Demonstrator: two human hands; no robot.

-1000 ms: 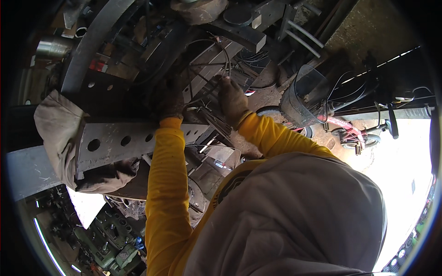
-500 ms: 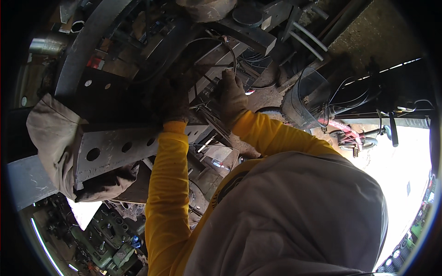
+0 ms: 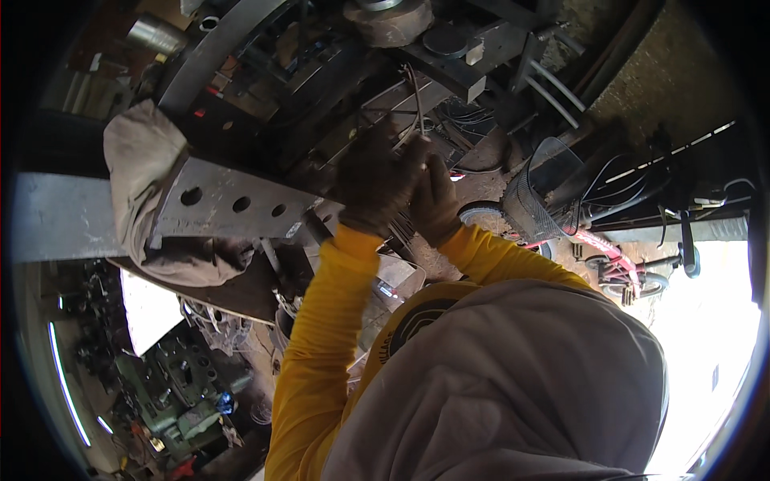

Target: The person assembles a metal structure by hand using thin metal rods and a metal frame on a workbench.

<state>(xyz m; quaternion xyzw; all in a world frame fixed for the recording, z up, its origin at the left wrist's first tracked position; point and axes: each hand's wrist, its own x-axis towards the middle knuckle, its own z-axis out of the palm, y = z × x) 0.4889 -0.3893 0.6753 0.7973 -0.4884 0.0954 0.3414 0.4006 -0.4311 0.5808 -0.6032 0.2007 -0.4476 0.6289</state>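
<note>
In the head view both gloved hands meet above the yellow sleeves: the left hand (image 3: 370, 180) is clenched around a thin bent wire (image 3: 418, 100), and the right hand (image 3: 435, 200) presses against it, curled on the same wire lower down. The wire rises in front of dark stacked metal parts (image 3: 449, 60). A perforated steel plate (image 3: 233, 204) draped with a tan cloth (image 3: 140, 160) lies just left; a pink bicycle (image 3: 618, 264) stands well right.

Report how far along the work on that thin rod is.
Done: nothing finished shows. In hand: the gloved left hand and right hand are together around a thin metal rod over the cluttered workbench. Left: cannot tell; the perforated metal plate lies untouched beside a cloth.
</note>
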